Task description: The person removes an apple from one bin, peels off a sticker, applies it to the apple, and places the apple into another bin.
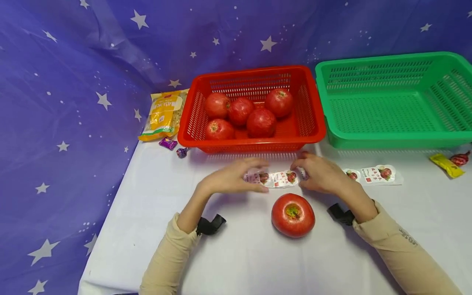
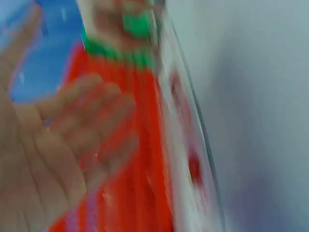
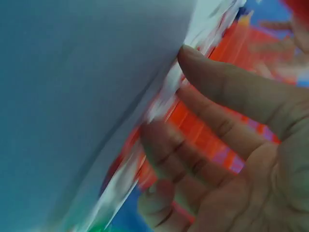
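A strip of clear-backed stickers printed with red fruit lies across the white table. Over its left end is my left hand, thumb and fingers spread apart; the left wrist view shows its bare palm, blurred. My right hand is at the middle of the strip. In the right wrist view its thumb and bent fingers are at the strip, with a gap between them; whether they press on it is unclear. On the near side of the strip stands a large red apple, stem up.
Behind the hands, a red basket holds several red apples. A green basket stands at its right. At the left are a yellow food packet, a purple candy and a lollipop; wrapped sweets lie far right.
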Tool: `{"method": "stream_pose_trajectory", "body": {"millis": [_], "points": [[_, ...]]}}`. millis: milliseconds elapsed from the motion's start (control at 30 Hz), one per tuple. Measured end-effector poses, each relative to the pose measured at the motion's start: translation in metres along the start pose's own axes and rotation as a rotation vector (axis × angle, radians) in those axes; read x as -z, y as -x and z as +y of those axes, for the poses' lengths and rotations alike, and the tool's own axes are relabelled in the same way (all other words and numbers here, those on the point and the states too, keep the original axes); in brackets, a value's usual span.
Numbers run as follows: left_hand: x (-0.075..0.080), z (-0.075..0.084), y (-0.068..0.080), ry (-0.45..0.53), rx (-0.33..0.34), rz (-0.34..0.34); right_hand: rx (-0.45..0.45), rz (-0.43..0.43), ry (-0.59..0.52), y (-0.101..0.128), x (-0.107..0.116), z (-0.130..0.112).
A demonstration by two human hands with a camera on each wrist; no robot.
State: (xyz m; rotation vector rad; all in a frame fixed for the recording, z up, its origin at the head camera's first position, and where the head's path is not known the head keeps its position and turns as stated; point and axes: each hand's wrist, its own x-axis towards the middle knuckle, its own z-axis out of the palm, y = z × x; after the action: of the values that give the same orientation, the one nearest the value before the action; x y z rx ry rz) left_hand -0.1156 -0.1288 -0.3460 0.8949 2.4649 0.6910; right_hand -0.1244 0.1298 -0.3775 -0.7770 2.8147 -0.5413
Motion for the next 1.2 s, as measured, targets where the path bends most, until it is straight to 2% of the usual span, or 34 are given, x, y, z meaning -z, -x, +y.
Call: {"method": "stream_pose_trajectory", "body": {"millis": [67, 133, 233, 333, 433, 500, 667, 767, 833, 1000, 1100, 1200], "points": [[0.006, -0.017, -0.004, -0.029, 0.133, 0.066, 0.010, 0.005, -0.039, 0.000, 0.003, 0.010], [0.008, -0.030, -0.008, -0.083, 0.218, 0.075, 0.014, -0.013, -0.084, 0.000, 0.006, 0.019], [0.007, -0.039, -0.011, -0.082, 0.259, 0.041, 0.008, -0.060, -0.139, 0.001, 0.010, 0.032], [0.005, -0.038, -0.013, -0.057, 0.267, -0.004, -0.006, -0.089, -0.114, 0.003, 0.015, 0.037], [0.005, -0.035, -0.015, -0.013, 0.230, -0.031, 0.008, -0.049, -0.074, 0.005, 0.021, 0.029], [0.005, -0.033, -0.017, 0.051, 0.181, -0.038, 0.052, -0.009, -0.110, 0.004, 0.023, 0.017], [-0.003, -0.025, -0.029, 0.318, 0.044, 0.028, 0.144, 0.067, -0.248, -0.004, 0.018, -0.008], [-0.009, -0.015, -0.040, 0.466, -0.024, 0.047, 0.143, 0.079, -0.281, -0.009, 0.014, -0.006], [-0.012, -0.008, -0.046, 0.525, -0.056, 0.050, 0.144, 0.080, -0.315, -0.012, 0.011, -0.001], [-0.020, -0.004, -0.054, 0.596, -0.104, 0.085, 0.120, 0.114, -0.352, -0.012, 0.010, 0.011], [-0.025, -0.008, -0.057, 0.615, -0.167, 0.119, 0.101, 0.109, -0.370, -0.011, 0.009, 0.012], [-0.029, -0.010, -0.058, 0.605, -0.261, 0.139, 0.050, 0.077, -0.406, -0.012, 0.009, 0.011]]}}
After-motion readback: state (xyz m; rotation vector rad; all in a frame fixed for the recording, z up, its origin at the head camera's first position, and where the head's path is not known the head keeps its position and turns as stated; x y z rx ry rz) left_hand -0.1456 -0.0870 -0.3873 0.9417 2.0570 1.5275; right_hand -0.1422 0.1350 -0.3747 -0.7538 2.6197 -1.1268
